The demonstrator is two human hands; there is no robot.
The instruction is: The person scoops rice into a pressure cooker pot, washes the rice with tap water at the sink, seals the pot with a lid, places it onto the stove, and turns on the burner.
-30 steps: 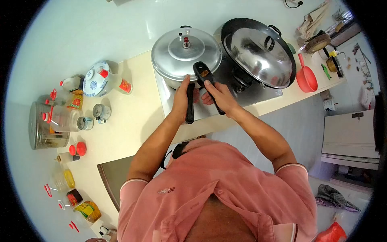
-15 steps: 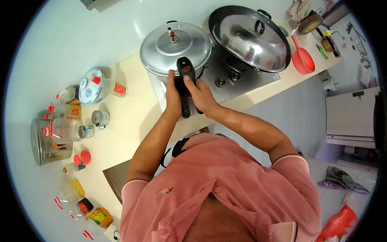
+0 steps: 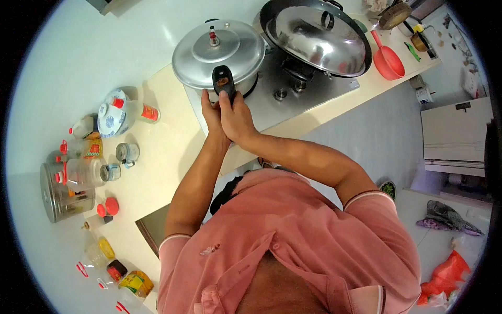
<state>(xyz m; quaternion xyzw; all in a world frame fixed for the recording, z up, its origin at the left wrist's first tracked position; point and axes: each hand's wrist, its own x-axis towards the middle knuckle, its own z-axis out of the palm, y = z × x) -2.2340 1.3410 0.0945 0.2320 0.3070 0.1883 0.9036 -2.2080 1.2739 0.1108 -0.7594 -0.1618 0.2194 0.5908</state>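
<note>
A silver pressure cooker (image 3: 183, 68) stands on the left of the stove, its round lid on top and a red-tipped valve (image 3: 213, 37) at the lid's middle. Its black handle (image 3: 224, 78) points toward me. My right hand (image 3: 239, 119) is closed round the handle from the right, thumb lying along the top. From the left, my left hand (image 3: 212, 112) grips it too, fingers partly hidden behind the right hand. The two hands press together, covering the handle's near end. Whether the lid's handle and the pot's handle line up exactly is hidden.
A black wok with a domed steel lid (image 3: 314, 39) sits on the steel stove (image 3: 272, 112) at right. Beyond it lies a red ladle (image 3: 388, 63). Left on the counter (image 3: 167, 131) are glass jars (image 3: 127, 152), a blue-and-white lidded pot (image 3: 111, 118) and several bottles.
My hands have come closer together round the handle, the right one moving left over it. The handle's lower black part, visible before, is now covered. The whole view has shifted slightly.
</note>
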